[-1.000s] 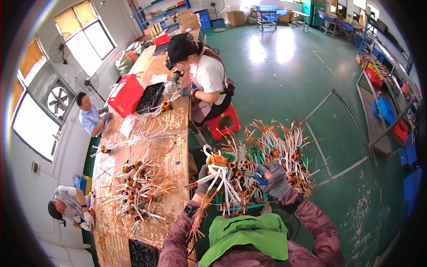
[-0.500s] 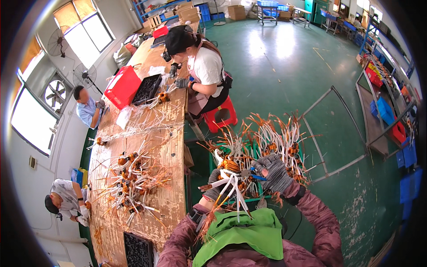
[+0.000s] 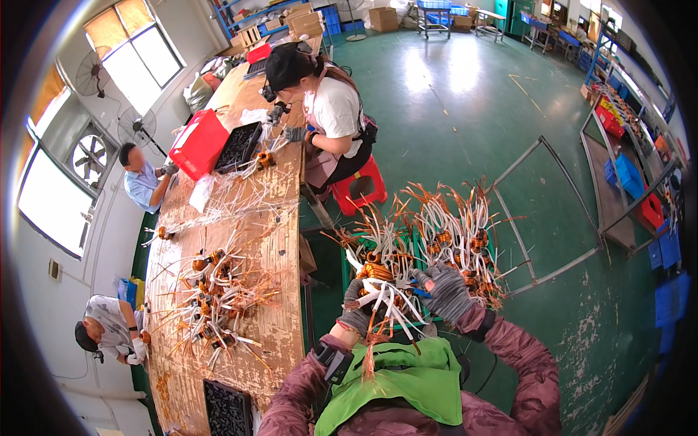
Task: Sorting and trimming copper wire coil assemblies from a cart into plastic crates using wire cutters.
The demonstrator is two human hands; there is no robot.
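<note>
My left hand (image 3: 355, 314), in a grey glove, is closed round the white-sleeved leads of a copper-wound coil (image 3: 376, 271). The leads hang down toward my green apron (image 3: 396, 378), their frayed copper ends spread. In a grey glove too, my right hand (image 3: 451, 296) is closed on blue-handled pliers (image 3: 420, 292), whose head is close to the leads; whether it touches them cannot be made out. Beneath and beyond both hands, green crates (image 3: 416, 254) hold many more coils (image 3: 476, 240) with white leads and bare copper ends standing up.
On my left runs a worn wooden table (image 3: 283, 320) with a pile of coils (image 3: 207, 291) and a black tray (image 3: 227, 407). A co-worker (image 3: 338, 109) sits on a red stool (image 3: 361, 189) farther along. Two others stand across the table. A metal frame (image 3: 520, 225) lies at right.
The held leads have shifted and now hang farther right, more bunched. My left hand has turned slightly, and my right hand with the pliers has moved a little down and right.
</note>
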